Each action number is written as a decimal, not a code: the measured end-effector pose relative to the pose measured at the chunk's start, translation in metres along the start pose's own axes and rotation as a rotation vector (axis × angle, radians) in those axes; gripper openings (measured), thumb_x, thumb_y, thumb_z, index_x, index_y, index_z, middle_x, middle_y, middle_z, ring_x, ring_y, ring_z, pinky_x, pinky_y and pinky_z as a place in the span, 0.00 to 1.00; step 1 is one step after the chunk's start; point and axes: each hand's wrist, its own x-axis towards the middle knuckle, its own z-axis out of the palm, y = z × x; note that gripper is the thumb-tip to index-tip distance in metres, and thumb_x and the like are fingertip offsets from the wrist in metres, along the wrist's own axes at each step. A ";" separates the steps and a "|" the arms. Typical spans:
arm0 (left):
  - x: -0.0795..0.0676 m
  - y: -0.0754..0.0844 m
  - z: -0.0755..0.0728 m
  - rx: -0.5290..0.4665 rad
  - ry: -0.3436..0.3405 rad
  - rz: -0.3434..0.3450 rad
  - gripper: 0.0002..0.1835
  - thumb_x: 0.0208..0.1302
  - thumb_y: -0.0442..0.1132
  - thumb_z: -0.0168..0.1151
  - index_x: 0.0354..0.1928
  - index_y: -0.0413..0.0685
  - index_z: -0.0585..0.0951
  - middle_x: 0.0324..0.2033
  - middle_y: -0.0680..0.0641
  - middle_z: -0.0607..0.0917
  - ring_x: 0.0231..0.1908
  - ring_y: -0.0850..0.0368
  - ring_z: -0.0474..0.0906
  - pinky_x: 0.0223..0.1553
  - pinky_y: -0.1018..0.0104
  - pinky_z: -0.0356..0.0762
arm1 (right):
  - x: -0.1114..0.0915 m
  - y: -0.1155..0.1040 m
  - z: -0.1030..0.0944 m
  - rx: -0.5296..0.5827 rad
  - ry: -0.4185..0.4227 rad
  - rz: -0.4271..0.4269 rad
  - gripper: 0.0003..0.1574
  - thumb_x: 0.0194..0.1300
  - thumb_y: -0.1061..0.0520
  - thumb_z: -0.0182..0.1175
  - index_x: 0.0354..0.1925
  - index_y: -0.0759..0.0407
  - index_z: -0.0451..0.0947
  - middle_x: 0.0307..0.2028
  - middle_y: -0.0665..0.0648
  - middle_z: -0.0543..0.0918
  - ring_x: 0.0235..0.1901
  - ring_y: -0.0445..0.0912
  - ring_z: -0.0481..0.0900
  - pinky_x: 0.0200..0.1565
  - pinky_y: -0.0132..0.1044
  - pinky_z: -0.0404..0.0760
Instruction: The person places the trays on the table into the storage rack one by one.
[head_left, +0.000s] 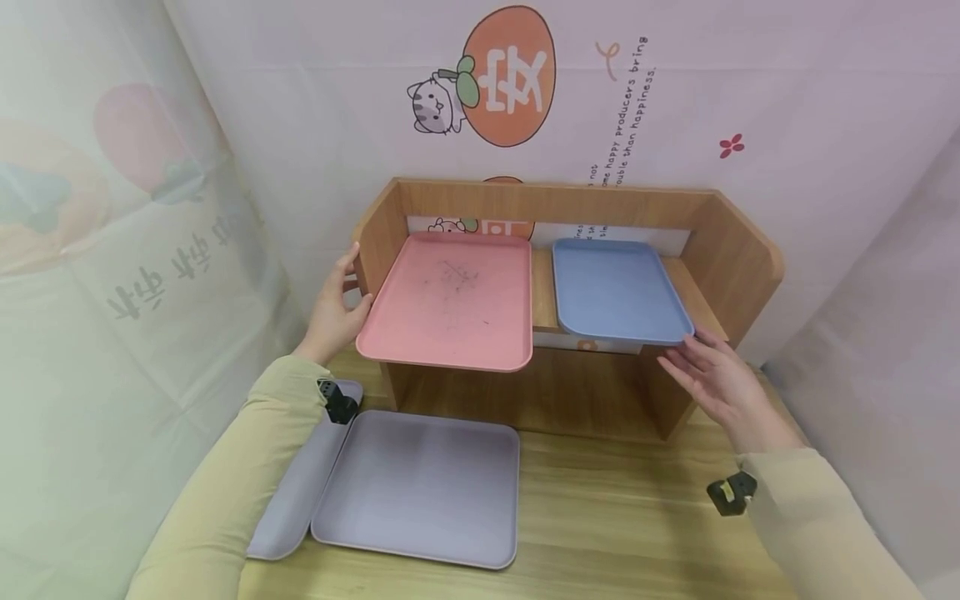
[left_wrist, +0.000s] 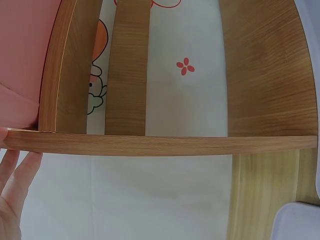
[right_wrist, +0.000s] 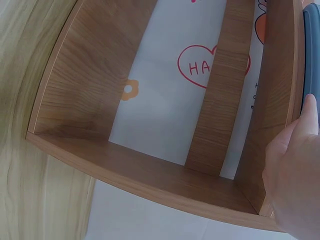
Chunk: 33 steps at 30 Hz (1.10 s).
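Note:
On the upper board of a wooden desk shelf [head_left: 600, 417] lie a pink tray [head_left: 450, 308] on the left and a smaller blue tray [head_left: 618, 292] on the right. Both trays jut past the board's front edge. My left hand [head_left: 337, 308] rests at the shelf's left side panel, fingers along its outer face, thumb by the pink tray's left edge. With extended fingers, my right hand [head_left: 723, 379] touches the front right corner of the blue tray; the right wrist view shows this hand [right_wrist: 297, 170] beside the upper board and the tray's edge [right_wrist: 312, 60].
A lilac tray [head_left: 427, 492] lies on the wood-grain table [head_left: 600, 517] before the shelf. Another lilac tray [head_left: 296, 500] lies left of it, partly under my left sleeve. Printed cloth [head_left: 300, 108] hangs behind and at both sides. Dark scuffs mark the pink tray.

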 end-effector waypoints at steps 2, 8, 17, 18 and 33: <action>0.000 0.000 0.000 -0.005 0.001 0.003 0.43 0.64 0.28 0.55 0.74 0.66 0.48 0.62 0.34 0.63 0.58 0.34 0.67 0.44 0.44 0.81 | -0.003 0.000 0.001 -0.014 0.024 0.008 0.24 0.69 0.65 0.49 0.58 0.47 0.57 0.41 0.53 0.73 0.43 0.46 0.74 0.45 0.43 0.84; 0.000 0.001 0.000 -0.007 0.003 -0.001 0.43 0.64 0.28 0.56 0.74 0.66 0.49 0.62 0.34 0.64 0.58 0.34 0.67 0.44 0.44 0.81 | -0.012 0.004 0.000 -0.036 0.036 0.019 0.17 0.69 0.66 0.48 0.52 0.50 0.62 0.36 0.54 0.75 0.37 0.44 0.76 0.43 0.42 0.85; 0.000 0.002 0.000 0.017 0.000 -0.010 0.43 0.64 0.29 0.56 0.74 0.66 0.48 0.62 0.35 0.64 0.59 0.35 0.67 0.45 0.43 0.80 | -0.017 0.032 -0.018 -0.095 -0.082 0.052 0.14 0.72 0.64 0.42 0.53 0.51 0.60 0.40 0.54 0.76 0.40 0.44 0.76 0.48 0.41 0.83; 0.000 0.001 0.000 0.015 0.000 -0.010 0.43 0.64 0.29 0.56 0.74 0.66 0.48 0.62 0.35 0.64 0.59 0.35 0.67 0.45 0.43 0.80 | -0.017 0.036 -0.021 -0.111 -0.109 0.058 0.14 0.73 0.64 0.41 0.53 0.51 0.61 0.40 0.54 0.77 0.40 0.43 0.77 0.49 0.41 0.83; 0.001 0.001 0.000 0.006 0.004 -0.003 0.43 0.63 0.28 0.56 0.74 0.66 0.48 0.62 0.34 0.64 0.58 0.34 0.67 0.45 0.43 0.80 | -0.013 0.126 -0.060 -0.368 -0.348 0.269 0.18 0.75 0.60 0.37 0.52 0.42 0.68 0.44 0.48 0.78 0.45 0.38 0.77 0.58 0.41 0.77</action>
